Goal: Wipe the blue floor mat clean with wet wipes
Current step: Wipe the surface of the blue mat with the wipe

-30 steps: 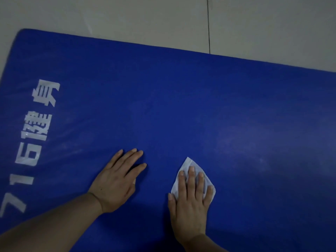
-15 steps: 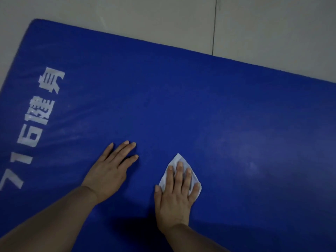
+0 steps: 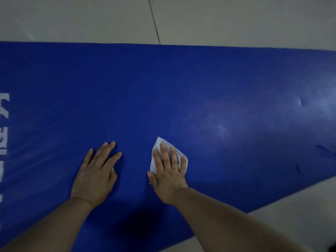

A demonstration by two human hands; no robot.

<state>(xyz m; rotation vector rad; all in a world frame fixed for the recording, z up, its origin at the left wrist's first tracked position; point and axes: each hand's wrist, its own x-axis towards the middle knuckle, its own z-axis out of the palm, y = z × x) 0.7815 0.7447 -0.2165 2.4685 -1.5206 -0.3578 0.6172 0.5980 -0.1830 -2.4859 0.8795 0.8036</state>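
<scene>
The blue floor mat (image 3: 181,84) fills most of the view, with white printed characters at its left edge. My right hand (image 3: 168,171) lies flat on a folded white wet wipe (image 3: 160,142), fingers straight, pressing it onto the mat near the middle. The wipe's pointed corner sticks out beyond my fingertips. My left hand (image 3: 96,171) rests flat on the mat a little to the left, fingers spread, holding nothing.
Pale tiled floor (image 3: 218,19) lies beyond the mat's far edge, with a dark grout line (image 3: 154,20). More floor (image 3: 291,215) shows at the lower right past the mat's near edge. Dull smears (image 3: 220,128) and small dents mark the mat to the right.
The view has swung right, so the printed characters slid to the left edge and the mat's near edge appeared. Both hands stay flat on the mat; the right one still presses the wipe.
</scene>
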